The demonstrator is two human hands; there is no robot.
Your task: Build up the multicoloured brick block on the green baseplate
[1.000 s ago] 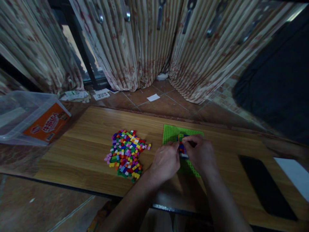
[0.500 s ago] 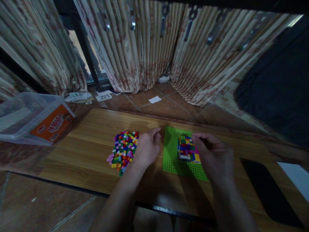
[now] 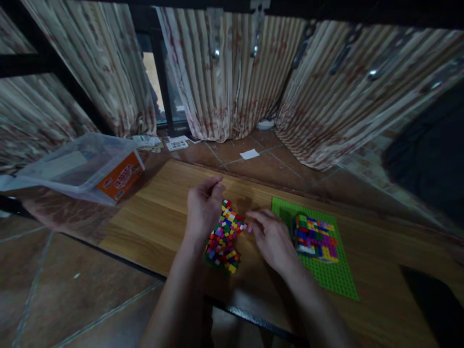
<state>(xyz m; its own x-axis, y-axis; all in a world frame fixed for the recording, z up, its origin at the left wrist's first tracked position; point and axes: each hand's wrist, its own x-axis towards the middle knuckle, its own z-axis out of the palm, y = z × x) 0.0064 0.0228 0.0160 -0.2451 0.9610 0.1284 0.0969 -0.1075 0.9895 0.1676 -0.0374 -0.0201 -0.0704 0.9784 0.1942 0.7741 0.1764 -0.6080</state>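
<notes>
A heap of small multicoloured toy bricks [image 3: 226,232] lies on the wooden table. My left hand [image 3: 205,208] hovers over the heap's left side, its fingers curled together; whatever they may hold is hidden. At the heap's right edge is my right hand [image 3: 272,237], fingers parted and reaching toward a pink brick [image 3: 250,229]. To the right, a green baseplate [image 3: 340,275] carries a low block built of coloured bricks [image 3: 315,237], with white bricks along its near side. Neither hand touches that build.
A clear plastic bin [image 3: 83,169] with an orange label stands beyond the table's left end. A black flat object [image 3: 431,299] lies at the right of the wooden tabletop [image 3: 145,227]. Striped curtains [image 3: 232,87] hang behind, and a white paper [image 3: 249,154] is on the floor.
My right hand has left the brick build and moved left to the heap. My left hand has shifted to the heap's left side. The view has turned left.
</notes>
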